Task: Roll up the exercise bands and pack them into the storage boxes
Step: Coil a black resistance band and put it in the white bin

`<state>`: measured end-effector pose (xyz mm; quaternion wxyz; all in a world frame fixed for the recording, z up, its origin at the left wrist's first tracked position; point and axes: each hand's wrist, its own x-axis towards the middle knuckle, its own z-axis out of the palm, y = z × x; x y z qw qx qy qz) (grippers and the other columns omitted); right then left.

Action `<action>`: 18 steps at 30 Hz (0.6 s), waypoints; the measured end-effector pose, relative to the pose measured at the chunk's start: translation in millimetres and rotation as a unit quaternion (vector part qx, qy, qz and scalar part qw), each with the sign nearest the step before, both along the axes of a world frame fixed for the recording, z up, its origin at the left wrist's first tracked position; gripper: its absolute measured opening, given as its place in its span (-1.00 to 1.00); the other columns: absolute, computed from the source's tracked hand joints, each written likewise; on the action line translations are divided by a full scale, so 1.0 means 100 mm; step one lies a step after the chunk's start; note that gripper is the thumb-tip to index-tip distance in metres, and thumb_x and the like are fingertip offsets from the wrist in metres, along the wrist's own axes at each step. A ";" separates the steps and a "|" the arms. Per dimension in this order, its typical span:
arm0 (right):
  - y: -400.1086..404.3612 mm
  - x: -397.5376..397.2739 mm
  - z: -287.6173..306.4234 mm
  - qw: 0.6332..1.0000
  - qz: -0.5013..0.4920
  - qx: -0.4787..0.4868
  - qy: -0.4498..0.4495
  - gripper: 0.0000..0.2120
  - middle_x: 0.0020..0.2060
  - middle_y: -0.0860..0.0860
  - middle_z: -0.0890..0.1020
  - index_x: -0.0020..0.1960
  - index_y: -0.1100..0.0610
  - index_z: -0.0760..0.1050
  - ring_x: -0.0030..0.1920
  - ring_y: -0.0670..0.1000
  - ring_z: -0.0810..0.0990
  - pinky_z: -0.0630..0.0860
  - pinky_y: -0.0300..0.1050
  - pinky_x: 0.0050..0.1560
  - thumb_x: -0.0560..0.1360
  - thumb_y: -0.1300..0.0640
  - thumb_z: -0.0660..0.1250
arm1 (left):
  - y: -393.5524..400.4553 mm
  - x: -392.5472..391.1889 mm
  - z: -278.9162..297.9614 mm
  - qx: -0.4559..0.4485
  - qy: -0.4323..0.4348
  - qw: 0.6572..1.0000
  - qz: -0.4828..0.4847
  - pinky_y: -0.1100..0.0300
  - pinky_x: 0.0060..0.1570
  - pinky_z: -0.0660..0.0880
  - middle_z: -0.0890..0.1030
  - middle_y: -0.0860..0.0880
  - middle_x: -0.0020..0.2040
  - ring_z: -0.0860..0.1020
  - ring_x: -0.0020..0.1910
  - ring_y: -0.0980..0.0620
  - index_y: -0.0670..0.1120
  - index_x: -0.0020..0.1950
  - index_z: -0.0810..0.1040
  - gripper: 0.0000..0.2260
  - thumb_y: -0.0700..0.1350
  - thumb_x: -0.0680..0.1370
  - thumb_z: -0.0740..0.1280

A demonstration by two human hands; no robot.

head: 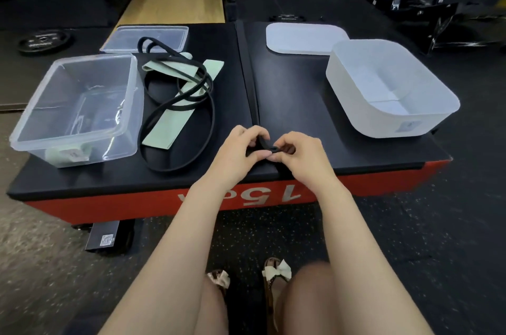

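Now both the left hand [237, 146] and right hand [298, 152] pinch a black band [265, 145]; axis unclear.

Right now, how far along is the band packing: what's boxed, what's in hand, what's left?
Early. The clear box and the white box hold no rolled band that I can see; both lids lie behind them. In hand: the left hand and right hand pinch a small black band at the platform's front edge. Left: a long black loop band and pale green flat bands, tangled and unrolled beside the clear box.
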<state>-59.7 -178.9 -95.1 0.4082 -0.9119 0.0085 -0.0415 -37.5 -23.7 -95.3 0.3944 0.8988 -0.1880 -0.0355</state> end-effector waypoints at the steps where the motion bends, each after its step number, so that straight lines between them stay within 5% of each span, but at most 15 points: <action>1: -0.02 0.02 0.01 1.000 0.015 -0.006 0.002 -0.86 -0.30 -0.17 0.50 -0.17 0.02 0.54 -0.27 -0.22 0.45 0.34 -0.51 -0.25 0.37 0.14 0.50 | 0.00 0.00 -0.01 -0.001 0.008 1.000 0.000 0.31 0.05 0.30 0.38 0.05 -0.01 0.40 0.03 0.18 0.04 0.07 0.49 -0.84 -0.06 0.51 0.36; 10: -0.12 0.16 0.08 0.997 0.077 -0.014 0.020 -0.80 -0.35 -0.16 0.53 -0.29 -0.06 0.51 -0.34 -0.22 0.47 0.37 -0.46 -0.27 0.34 0.13 0.53 | -0.01 0.03 0.07 0.016 0.043 0.999 -0.020 0.48 -0.13 0.24 0.37 0.07 -0.01 0.37 0.05 0.15 0.16 -0.07 0.46 -0.86 0.08 0.46 0.38; 14: -0.10 0.16 0.09 0.997 0.073 -0.008 0.029 -0.83 -0.33 -0.12 0.54 -0.29 -0.04 0.53 -0.32 -0.21 0.46 0.38 -0.42 -0.26 0.34 0.12 0.52 | -0.09 0.04 0.08 0.012 0.031 0.999 0.023 0.35 -0.16 0.31 0.40 0.03 -0.03 0.41 -0.03 0.12 0.07 -0.12 0.48 -0.88 0.06 0.47 0.38; 18: -0.05 0.12 0.02 0.999 -0.034 -0.013 -0.021 -0.86 -0.28 -0.10 0.55 -0.21 0.08 0.57 -0.26 -0.16 0.48 0.38 -0.42 -0.22 0.33 0.17 0.53 | -0.20 0.01 0.07 0.007 0.016 0.996 0.085 0.21 -0.12 0.38 0.42 0.03 -0.09 0.47 -0.09 0.06 0.03 -0.17 0.47 -0.86 0.05 0.48 0.36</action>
